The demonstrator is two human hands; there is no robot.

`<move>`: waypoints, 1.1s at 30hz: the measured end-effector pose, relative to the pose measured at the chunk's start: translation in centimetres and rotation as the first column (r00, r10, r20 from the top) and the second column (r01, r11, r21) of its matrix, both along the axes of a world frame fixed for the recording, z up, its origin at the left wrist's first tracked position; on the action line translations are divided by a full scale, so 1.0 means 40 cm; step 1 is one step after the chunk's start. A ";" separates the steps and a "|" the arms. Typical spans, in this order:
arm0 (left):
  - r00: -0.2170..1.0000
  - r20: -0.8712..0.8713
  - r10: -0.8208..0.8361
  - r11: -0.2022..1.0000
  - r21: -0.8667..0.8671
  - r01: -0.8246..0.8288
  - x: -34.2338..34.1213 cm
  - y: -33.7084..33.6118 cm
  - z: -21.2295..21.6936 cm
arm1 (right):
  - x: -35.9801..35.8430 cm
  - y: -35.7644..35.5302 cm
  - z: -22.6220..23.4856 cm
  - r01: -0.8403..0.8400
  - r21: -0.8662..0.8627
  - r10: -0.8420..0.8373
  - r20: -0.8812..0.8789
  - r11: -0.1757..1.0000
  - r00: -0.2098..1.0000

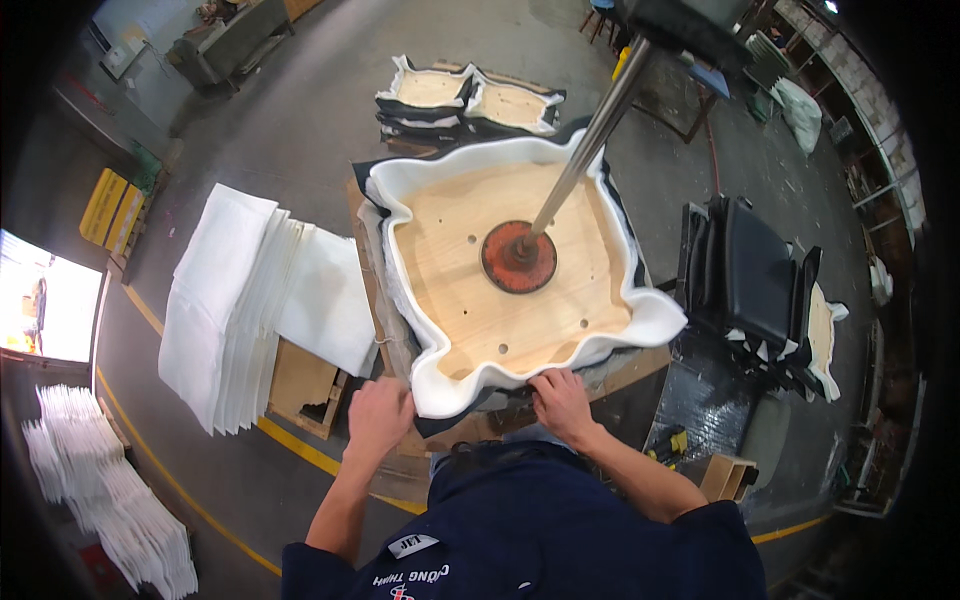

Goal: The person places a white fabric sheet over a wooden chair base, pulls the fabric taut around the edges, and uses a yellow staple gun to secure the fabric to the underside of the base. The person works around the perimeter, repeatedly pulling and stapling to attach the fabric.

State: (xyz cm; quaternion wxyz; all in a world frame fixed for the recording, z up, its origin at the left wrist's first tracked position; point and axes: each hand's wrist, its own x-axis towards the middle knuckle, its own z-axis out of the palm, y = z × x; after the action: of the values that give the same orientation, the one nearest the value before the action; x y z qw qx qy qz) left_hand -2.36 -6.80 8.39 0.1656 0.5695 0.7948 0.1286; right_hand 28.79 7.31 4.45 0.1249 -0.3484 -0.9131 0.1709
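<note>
In front of me, just above the centre of the view, lies a pale, roughly square plywood panel (430,265), smooth and faintly grained, with a few small round holes. Thick white padding (655,312) wraps its whole rim, standing up as a soft wall that waves in and out; it flares into points at four and seven o'clock, the one at four o'clock reaching farther out. Below the padding, black cover material (434,425) pokes out, clearest at seven and ten o'clock, and a greyish, fuzzy layer (398,300) shows along the nine o'clock side.

A round, flat, orange-red disc (500,265) with darker, worn patches sits on the middle of the wood, at the foot of a slanting, shiny metal rod (590,140) that comes in from one o'clock. Everything here rests on a brown surface (625,388).

My right grip (562,405) grasps the padding's near edge at six o'clock, fingertips bent over it. My left grip (382,412) is curled against the seven o'clock corner; I cannot tell whether it pinches the cover there. At nine o'clock stands a leaning stack of white rectangular sheets (235,310), and at three o'clock black padded cushions (765,270) lean together.
</note>
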 end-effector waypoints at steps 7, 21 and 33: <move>0.769 0.123 -0.627 0.764 0.290 0.577 0.177 0.149 0.034 | -0.067 0.023 -0.035 -0.121 0.027 0.119 0.053 0.992 0.991; 0.676 -0.069 -0.734 0.677 -0.166 0.717 0.162 0.273 -0.153 | -0.068 0.018 -0.099 -0.138 -0.039 0.135 -0.080 0.990 0.988; 0.542 -0.135 -0.829 0.515 0.192 0.835 0.125 0.293 -0.265 | -0.077 0.029 -0.122 -0.112 -0.141 0.081 -0.206 0.984 0.975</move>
State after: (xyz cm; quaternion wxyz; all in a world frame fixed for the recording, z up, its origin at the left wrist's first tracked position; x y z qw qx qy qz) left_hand 2.65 4.91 -2.21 0.1285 0.8968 0.4065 0.1186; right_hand 25.70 8.48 -0.43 0.1806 -0.2932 -0.8962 0.2797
